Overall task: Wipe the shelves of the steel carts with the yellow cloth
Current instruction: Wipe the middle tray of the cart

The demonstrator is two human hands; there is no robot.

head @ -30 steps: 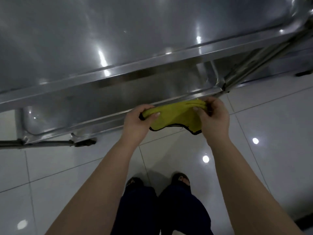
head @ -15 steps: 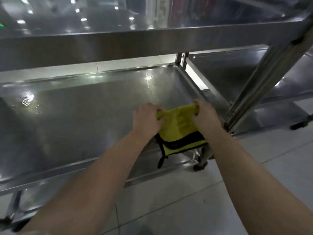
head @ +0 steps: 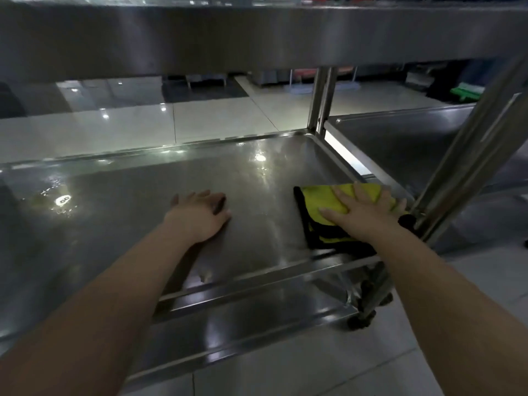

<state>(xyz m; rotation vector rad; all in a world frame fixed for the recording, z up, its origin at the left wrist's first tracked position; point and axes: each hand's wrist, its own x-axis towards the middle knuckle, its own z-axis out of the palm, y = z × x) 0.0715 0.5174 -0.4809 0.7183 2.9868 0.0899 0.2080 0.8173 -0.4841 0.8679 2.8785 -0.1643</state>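
Note:
The yellow cloth [head: 320, 204], edged in black, lies folded at the right end of the steel cart's middle shelf [head: 137, 201]. My right hand [head: 360, 210] presses flat on top of it, fingers spread. My left hand [head: 200, 212] rests palm down on the bare shelf to the left of the cloth, holding nothing. The shelf surface shines wet with light reflections. The cart's top shelf [head: 257, 35] hangs over my view, and its bottom shelf [head: 257, 315] shows below the front rim.
A second steel cart [head: 400, 138] stands close on the right, its slanted post [head: 468, 155] crossing beside my right hand. A caster wheel [head: 360, 321] sits under the near right corner. White tiled floor [head: 343, 367] lies in front and beyond.
Both hands held the cloth in front of the cart; now the cloth lies flat on the middle shelf under my right hand, and my left hand has let go and moved left onto the steel.

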